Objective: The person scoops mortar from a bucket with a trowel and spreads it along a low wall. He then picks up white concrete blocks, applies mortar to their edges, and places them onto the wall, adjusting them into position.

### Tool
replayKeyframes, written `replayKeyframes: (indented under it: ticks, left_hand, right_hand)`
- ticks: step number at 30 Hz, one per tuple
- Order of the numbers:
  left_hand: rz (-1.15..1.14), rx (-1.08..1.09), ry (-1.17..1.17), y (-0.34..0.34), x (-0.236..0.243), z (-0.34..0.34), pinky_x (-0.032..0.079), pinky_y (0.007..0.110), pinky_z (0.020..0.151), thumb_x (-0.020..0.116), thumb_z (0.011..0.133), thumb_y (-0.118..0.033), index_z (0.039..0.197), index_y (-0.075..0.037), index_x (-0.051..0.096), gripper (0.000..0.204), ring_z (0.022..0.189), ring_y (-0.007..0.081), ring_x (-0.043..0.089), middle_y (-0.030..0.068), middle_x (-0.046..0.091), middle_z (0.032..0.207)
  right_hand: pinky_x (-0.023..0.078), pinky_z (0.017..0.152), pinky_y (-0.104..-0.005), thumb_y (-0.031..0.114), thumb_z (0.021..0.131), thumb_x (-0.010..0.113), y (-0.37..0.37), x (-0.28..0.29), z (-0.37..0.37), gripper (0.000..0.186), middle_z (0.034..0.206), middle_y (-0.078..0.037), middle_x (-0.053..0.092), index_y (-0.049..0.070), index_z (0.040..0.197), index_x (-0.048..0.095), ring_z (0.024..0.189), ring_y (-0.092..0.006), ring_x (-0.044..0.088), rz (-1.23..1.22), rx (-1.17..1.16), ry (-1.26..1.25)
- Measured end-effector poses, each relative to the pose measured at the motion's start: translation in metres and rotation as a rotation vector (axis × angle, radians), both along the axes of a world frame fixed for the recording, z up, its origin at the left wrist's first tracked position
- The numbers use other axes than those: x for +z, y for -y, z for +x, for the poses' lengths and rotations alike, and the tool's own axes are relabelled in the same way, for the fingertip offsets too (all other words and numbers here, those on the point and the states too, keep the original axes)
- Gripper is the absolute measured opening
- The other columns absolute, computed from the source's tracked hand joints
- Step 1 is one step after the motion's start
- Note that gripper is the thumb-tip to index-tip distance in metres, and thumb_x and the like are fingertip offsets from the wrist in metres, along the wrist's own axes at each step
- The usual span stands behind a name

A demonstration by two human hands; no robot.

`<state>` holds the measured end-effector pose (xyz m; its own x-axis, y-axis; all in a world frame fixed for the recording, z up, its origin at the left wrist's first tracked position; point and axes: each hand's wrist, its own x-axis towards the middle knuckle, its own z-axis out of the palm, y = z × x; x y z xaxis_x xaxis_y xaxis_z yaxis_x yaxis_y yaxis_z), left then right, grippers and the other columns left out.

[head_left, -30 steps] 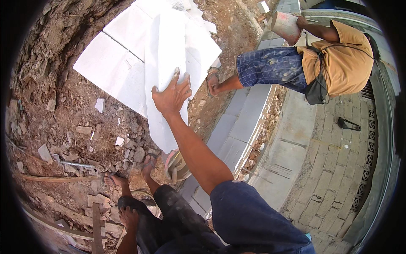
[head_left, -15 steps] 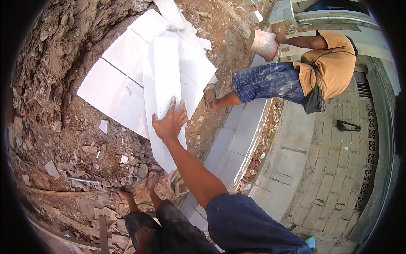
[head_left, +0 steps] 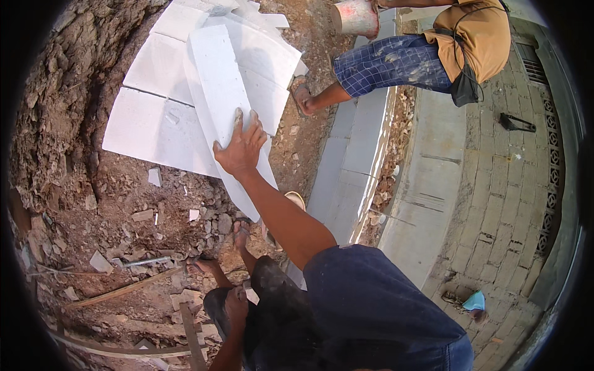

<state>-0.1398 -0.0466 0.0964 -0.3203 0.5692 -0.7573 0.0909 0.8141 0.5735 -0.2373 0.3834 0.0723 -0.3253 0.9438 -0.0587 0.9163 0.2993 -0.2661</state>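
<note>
A long white block stands on edge over the pile of white blocks, its near end jutting past them. Across its narrow upper face is my right hand, closed round it with the thumb on the left side and the fingers toward the right. My left hand is low in view beside my dark-clad knee. Its fingers are too small and shaded to make out. Flat white blocks lie side by side beneath and around the upright one.
Ahead on the right, a person in an orange shirt holds a stained bucket. A low wall of pale blocks runs along my right. Rubble, a metal rod and wooden strips lie left of my feet.
My view has turned and shifted, so the pile and the person sit higher in it. My right hand stays on the block. My left hand shows more plainly by my knee.
</note>
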Motion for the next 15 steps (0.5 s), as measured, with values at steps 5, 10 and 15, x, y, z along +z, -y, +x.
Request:
replayKeyframes:
  ticks: [5, 10, 15]
  left_hand:
    - [-0.079, -0.038, 0.046, 0.022, 0.012, -0.018, 0.050, 0.047, 0.085, 0.059, 0.089, -0.022, 0.102, 0.001, 0.067, 0.028, 0.096, 0.0410, 0.065, 0.0236, 0.068, 0.100]
    - [-0.154, -0.238, -0.035, 0.064, 0.021, -0.051, 0.050, 0.048, 0.080, 0.062, 0.086, -0.018, 0.099, 0.003, 0.067, 0.026, 0.090, 0.0437, 0.064, 0.0262, 0.067, 0.094]
    - [-0.163, -0.317, -0.095, 0.121, 0.001, -0.090, 0.049, 0.050, 0.077, 0.064, 0.085, -0.017, 0.099, 0.002, 0.066, 0.024, 0.089, 0.0450, 0.063, 0.0271, 0.066, 0.093]
  right_hand:
    - [0.016, 0.111, -0.0559, 0.040, 0.070, 0.075, -0.003, 0.007, 0.004, 0.097, 0.148, -0.027, 0.022, 0.003, 0.149, 0.032, 0.137, -0.0408, 0.022, -0.020, -0.041, -0.012]
    - [0.016, 0.111, -0.0568, 0.040, 0.070, 0.076, -0.003, 0.008, 0.010, 0.094, 0.148, -0.025, 0.023, 0.005, 0.148, 0.036, 0.137, -0.0391, 0.023, -0.036, -0.075, -0.057]
    - [0.018, 0.109, -0.0589, 0.038, 0.068, 0.078, 0.001, 0.007, 0.005, 0.094, 0.147, -0.023, 0.027, 0.006, 0.147, 0.038, 0.135, -0.0379, 0.028, -0.002, -0.086, -0.118]
